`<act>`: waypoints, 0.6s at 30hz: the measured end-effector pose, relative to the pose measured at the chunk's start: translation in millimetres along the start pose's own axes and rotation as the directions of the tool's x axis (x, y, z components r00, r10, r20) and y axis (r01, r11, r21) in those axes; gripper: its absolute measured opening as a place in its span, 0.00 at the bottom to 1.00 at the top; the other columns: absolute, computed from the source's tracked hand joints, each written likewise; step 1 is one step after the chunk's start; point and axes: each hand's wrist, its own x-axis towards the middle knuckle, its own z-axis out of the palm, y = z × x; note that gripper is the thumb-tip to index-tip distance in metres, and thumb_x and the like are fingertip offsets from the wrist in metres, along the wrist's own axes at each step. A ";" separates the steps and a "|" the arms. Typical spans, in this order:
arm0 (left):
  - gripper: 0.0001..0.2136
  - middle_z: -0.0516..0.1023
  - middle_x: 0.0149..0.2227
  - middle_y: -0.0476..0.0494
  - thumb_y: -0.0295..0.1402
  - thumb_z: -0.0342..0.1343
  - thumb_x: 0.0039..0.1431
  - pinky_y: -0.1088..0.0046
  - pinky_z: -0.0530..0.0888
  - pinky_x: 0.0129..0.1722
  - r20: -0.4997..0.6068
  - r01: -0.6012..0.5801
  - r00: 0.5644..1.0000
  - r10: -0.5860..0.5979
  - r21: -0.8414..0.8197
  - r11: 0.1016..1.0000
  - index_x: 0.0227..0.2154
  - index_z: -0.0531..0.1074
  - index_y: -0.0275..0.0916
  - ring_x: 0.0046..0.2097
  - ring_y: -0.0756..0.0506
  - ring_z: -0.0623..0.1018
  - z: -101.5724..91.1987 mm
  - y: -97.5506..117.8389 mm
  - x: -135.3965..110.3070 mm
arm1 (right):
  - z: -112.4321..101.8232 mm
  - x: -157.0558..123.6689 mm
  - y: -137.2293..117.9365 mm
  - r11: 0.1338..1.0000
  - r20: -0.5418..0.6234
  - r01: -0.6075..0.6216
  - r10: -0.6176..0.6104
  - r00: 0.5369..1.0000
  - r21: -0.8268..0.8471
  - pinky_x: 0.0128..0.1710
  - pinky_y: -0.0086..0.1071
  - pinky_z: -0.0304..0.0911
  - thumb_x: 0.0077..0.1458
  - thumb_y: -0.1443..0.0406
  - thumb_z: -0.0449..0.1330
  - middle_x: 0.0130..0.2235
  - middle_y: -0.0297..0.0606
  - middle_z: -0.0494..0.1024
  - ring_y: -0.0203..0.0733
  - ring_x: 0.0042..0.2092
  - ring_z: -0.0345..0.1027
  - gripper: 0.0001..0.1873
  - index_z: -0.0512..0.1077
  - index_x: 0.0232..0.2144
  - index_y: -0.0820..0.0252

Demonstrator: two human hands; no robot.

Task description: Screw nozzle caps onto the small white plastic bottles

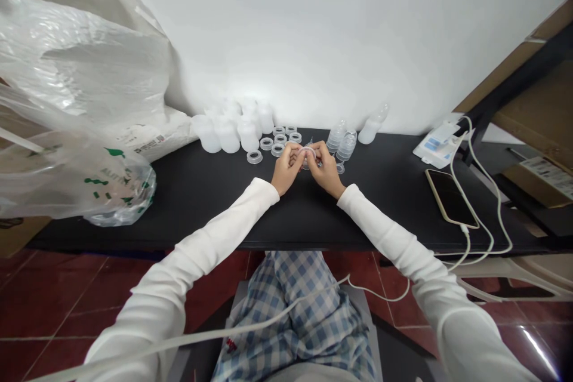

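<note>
Over the middle of the black table (201, 203), my left hand (285, 170) and my right hand (326, 173) are closed on a translucent bottle collar ring (307, 150). Both thumbs press at its near side; fingers partly hide it, and I cannot tell whether a teat sits inside. Several loose collar rings (267, 143) lie just beyond and left of my left hand. Further left stand several white baby bottles (227, 136). Clear domed caps in stacks (346, 144) are beyond my right hand, with a small clear piece (340, 168) beside it.
One capped bottle (373, 124) stands by the wall. Large plastic bags (85, 65) bulge over the table's left end. At right are a phone (452, 197), a white power strip (436, 142) and white cables (501, 215). One cable crosses my lap.
</note>
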 end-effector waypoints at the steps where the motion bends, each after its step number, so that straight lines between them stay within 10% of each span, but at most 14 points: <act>1: 0.22 0.70 0.25 0.52 0.56 0.56 0.60 0.77 0.69 0.25 0.001 -0.013 1.000 0.013 0.024 1.000 0.37 0.65 0.41 0.25 0.53 0.71 -0.5 2.1 -0.1 | -0.3 -0.1 -0.8 1.000 -0.008 0.001 -0.001 1.000 -0.021 0.28 0.33 0.58 0.65 0.47 0.51 0.25 0.30 0.68 0.37 0.25 0.60 0.19 0.62 0.35 0.54; 18: 0.22 0.66 0.26 0.52 0.57 0.56 0.59 0.75 0.67 0.25 -0.046 -0.073 0.996 0.077 0.082 0.994 0.33 0.64 0.41 0.25 0.53 0.68 -1.7 4.9 1.6 | 4.5 -0.7 15.5 0.975 0.099 -0.087 0.068 0.993 0.207 0.31 0.37 0.68 0.64 0.46 0.54 0.26 0.30 0.71 0.39 0.27 0.69 0.18 0.62 0.38 0.52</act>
